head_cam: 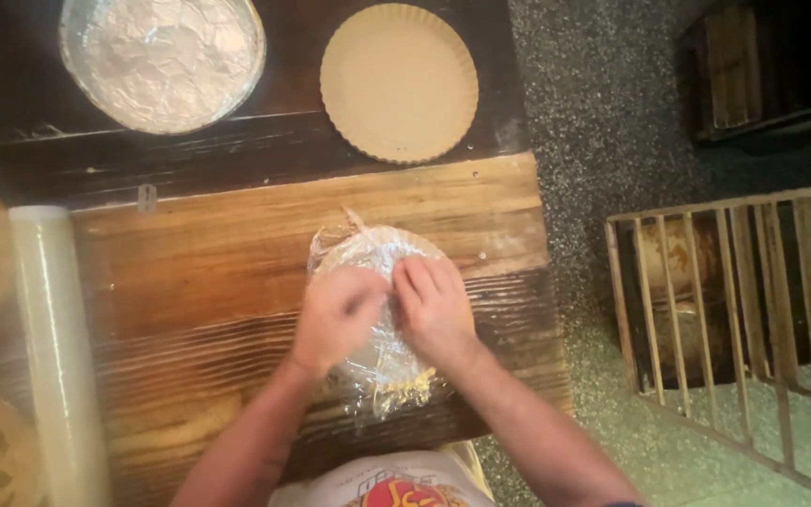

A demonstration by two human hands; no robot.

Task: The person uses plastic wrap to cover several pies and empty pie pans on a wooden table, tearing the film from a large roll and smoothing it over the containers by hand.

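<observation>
Right now my left hand (338, 314) and right hand (436, 305) press flat, fingers spread and gripping nothing, on the film-wrapped round tray (377, 253) lying mid wooden board (218, 253), smoothing the wrap tight against it.

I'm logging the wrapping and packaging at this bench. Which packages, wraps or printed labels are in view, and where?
Wrapped pie: table centre, round, in crinkled clear film, under the left hand and right hand.
Cling film roll: left edge, long pale cylinder.
Foil-covered dish: top left, round, silver.
Paper tray: top centre, round, tan, fluted.
Shirt print: bottom, red and yellow.
</observation>
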